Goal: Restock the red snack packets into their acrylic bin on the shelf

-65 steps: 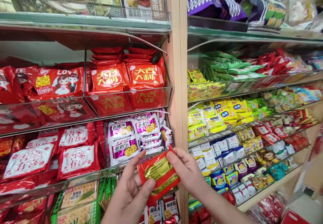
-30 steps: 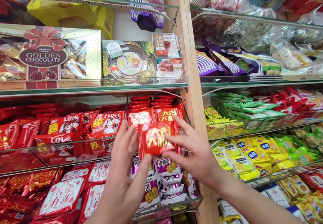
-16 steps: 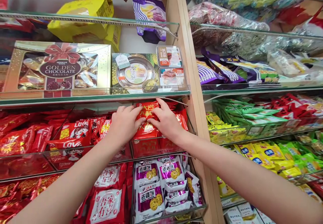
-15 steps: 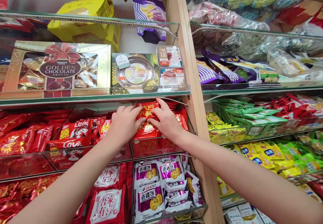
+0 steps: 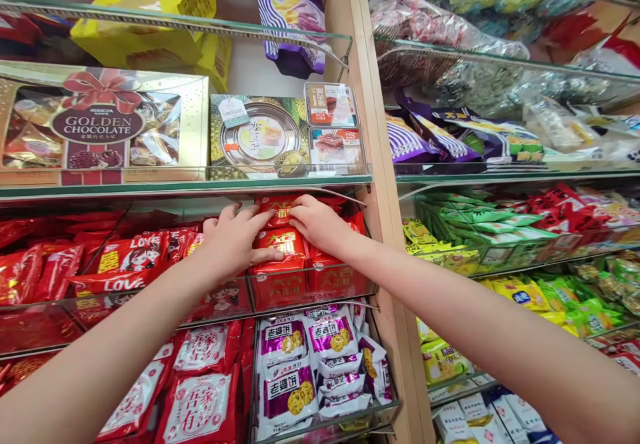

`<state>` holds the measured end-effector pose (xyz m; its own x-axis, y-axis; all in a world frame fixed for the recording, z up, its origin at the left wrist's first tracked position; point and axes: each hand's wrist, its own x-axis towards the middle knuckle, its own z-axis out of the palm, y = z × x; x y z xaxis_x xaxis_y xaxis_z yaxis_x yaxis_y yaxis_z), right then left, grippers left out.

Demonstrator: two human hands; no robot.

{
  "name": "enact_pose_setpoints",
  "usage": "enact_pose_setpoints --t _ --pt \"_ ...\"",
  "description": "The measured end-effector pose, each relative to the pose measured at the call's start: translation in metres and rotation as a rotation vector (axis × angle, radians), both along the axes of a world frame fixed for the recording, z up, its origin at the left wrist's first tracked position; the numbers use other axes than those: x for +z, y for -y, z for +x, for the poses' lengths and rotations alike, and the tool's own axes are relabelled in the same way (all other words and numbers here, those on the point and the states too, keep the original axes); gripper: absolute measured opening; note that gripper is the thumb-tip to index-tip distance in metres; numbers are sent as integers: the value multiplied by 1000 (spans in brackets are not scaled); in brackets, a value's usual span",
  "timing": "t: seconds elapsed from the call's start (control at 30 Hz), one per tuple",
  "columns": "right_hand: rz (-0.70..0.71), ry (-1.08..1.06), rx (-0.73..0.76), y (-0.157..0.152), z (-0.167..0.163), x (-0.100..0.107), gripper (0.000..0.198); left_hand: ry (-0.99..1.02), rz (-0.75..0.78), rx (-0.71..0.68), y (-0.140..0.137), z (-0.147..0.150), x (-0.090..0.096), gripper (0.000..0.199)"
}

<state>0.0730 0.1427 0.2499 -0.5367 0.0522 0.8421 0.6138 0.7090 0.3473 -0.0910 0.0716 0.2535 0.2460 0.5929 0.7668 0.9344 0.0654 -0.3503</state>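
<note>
A red snack packet (image 5: 282, 216) is seemingly steadied from both sides; the left hand (image 5: 235, 236) is spread; the right hand (image 5: 320, 227) has its grip hidden.

Red pkts (image 5: 294, 245): thin plastic film, v. glossy, crinkly at seams. LOVE pkts (image 5: 135, 257) same, shiny & creased. White/purple pkts (image 5: 287, 391): film too, semi-gloss, puckered. Green pkts (image 5: 450, 214): plastic, softer sheen. Bin fronts (image 5: 343, 277): clear, smooth, reflective, prob. acrylic. Shelf edge (image 5: 240, 184): greenish glass, polished. Post (image 5: 384, 157): pale wood or wood-look, smooth, matt. Choc. box (image 5: 195, 124): gold card, satin-gloss, w/ clear windows. Yellow carton (image 5: 145, 21): smooth, looks like card, slight sheen. Purple bag (image 5: 295, 21): plastic, semi-gloss. Tubs (image 5: 331, 105): clear rigid plastic, shiny. Back wall (image 5: 245, 61): white, smooth, matt.
</note>
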Motion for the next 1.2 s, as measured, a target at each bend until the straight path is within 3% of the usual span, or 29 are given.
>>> enact_pose_setpoints --t 0.2,0.3,0.53,0.9,1.03,1.2 --pt "-74 24 34 -3 8 10 11 -42 -136 3 -4 -11 14 76" --pt "-41 38 24 -4 13 14 9 -74 -140 19 0 -11 14 74" --pt "-68 121 5 4 15 19 15 -142 -168 74 4 -5 11 77" --pt "-53 166 21 3 20 19 21 -57 -343 116 8 4 21 83" --pt "-14 179 -5 3 24 19 19 -23 -324 66 5 -6 15 82" --pt "54 125 29 2 22 15 16 51 -255 -8 -1 -16 7 96"
